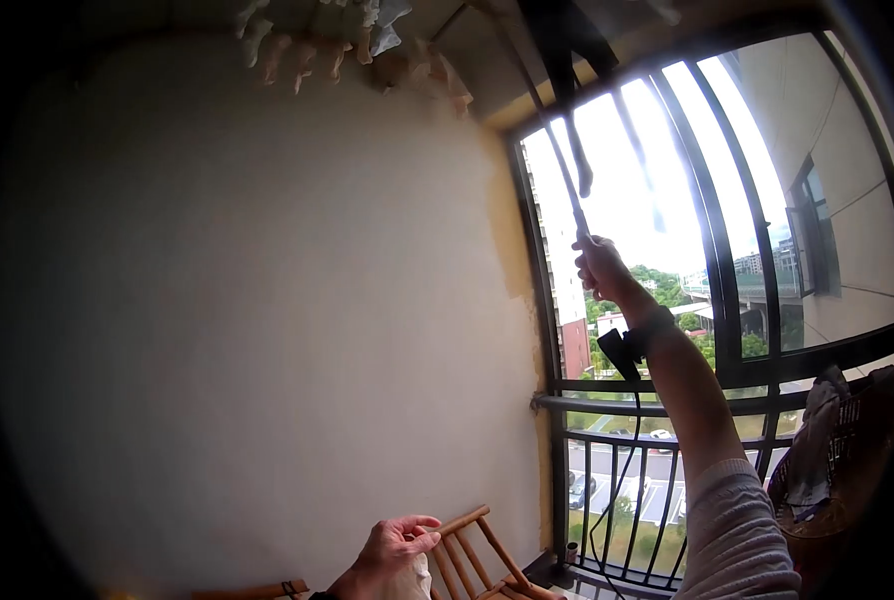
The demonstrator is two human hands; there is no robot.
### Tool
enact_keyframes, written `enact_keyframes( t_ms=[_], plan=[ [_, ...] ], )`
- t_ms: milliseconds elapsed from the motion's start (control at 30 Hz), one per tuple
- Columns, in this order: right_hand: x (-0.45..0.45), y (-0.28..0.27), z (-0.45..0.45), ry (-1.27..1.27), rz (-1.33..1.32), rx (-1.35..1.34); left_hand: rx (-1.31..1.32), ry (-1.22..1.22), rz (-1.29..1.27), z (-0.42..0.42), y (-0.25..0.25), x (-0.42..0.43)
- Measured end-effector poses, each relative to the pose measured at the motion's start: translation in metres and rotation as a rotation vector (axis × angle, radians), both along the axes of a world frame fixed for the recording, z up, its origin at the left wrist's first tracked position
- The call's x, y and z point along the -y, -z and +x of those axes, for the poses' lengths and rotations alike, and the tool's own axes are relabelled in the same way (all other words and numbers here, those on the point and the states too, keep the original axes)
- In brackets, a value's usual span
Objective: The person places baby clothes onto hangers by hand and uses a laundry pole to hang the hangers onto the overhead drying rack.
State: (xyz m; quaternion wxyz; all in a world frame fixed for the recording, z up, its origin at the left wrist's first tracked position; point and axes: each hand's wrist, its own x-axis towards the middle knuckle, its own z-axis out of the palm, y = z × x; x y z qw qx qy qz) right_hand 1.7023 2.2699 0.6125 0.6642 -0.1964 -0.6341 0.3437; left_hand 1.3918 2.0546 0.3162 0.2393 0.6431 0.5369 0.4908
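Observation:
My right hand (601,268) is raised in front of the window, fingers wrapped round the lower end of a long thin pole (552,135). The pole slants up and left toward the ceiling, past dark hanging garments (572,100); its top end is hard to make out. Low in the view, my left hand (395,550) is closed, thumb and forefinger near each other. Something whitish shows just below it, and whether the fingers hold it is unclear. Right beside this hand stands a brown wooden chair (477,555). A black device with a cable (622,352) hangs at my right wrist.
Socks and small light cloths (312,50) hang near the ceiling. A plain wall (247,300) fills the left. On the right are a dark-framed window (722,220), a railing (617,480) and a basket with cloth (827,450). Another wooden piece (252,590) lies at the bottom edge.

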Motion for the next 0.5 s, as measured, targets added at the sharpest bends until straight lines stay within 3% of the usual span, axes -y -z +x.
enact_keyframes(
  t_ms=[133,200,267,367,500],
  plan=[
    [-0.036,-0.052,-0.006,-0.061,0.050,-0.016,0.113,-0.099,-0.050,0.004,0.017,0.006],
    [-0.030,-0.061,-0.007,-0.014,0.004,0.026,0.294,-0.070,-0.006,0.017,0.024,0.016],
    [-0.026,-0.061,-0.011,-0.015,-0.014,0.007,0.245,-0.108,0.068,0.018,0.031,0.013],
    [-0.037,-0.055,-0.017,-0.011,-0.011,-0.004,0.258,-0.166,-0.030,0.015,0.039,0.009],
    [-0.056,-0.060,-0.021,0.004,0.048,-0.047,0.184,-0.087,0.112,0.005,0.056,-0.003]
  ],
)
